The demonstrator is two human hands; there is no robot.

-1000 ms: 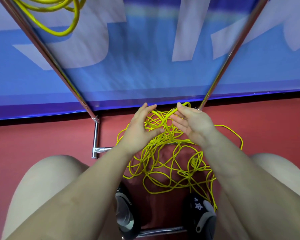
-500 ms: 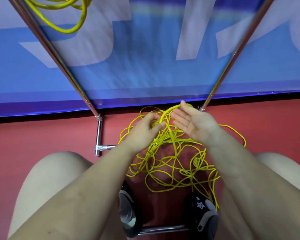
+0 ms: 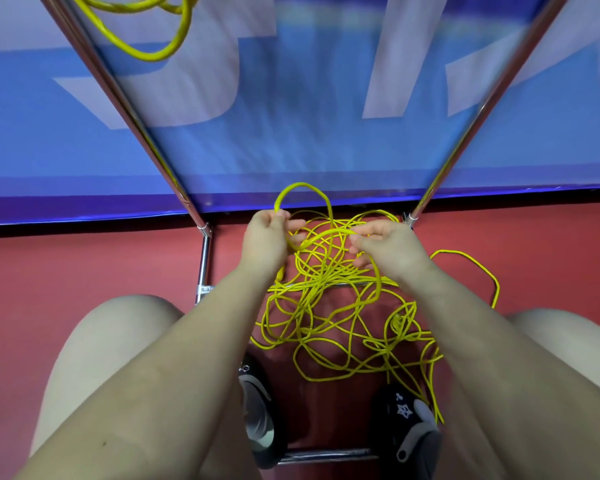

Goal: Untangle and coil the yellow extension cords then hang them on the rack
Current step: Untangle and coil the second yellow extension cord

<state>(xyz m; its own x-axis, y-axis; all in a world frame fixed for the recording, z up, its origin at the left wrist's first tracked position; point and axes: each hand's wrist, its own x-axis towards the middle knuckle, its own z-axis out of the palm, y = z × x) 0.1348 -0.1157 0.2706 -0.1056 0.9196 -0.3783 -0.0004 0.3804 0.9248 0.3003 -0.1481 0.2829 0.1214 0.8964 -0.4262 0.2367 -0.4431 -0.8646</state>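
Note:
A tangled heap of thin yellow cord (image 3: 340, 317) lies on the red floor between my feet, inside the base of the chrome rack (image 3: 125, 95). My left hand (image 3: 264, 242) pinches a raised loop of this cord near the blue wall's foot. My right hand (image 3: 387, 244) grips another strand of the same tangle just to the right, and a short arc of cord runs between the two hands. A coiled yellow cord (image 3: 153, 32) hangs high on the rack's left post at the top left.
The rack's two slanted chrome posts (image 3: 492, 98) frame a blue banner wall (image 3: 309, 116). Low chrome base bars (image 3: 203, 268) lie on the floor to the left and near my black shoes (image 3: 406, 431). My bare knees flank the heap.
Both hands went from open fingers over the heap to gripping strands. The left hand lifted a loop up toward the wall; the right hand turned palm-down and closed on the cord.

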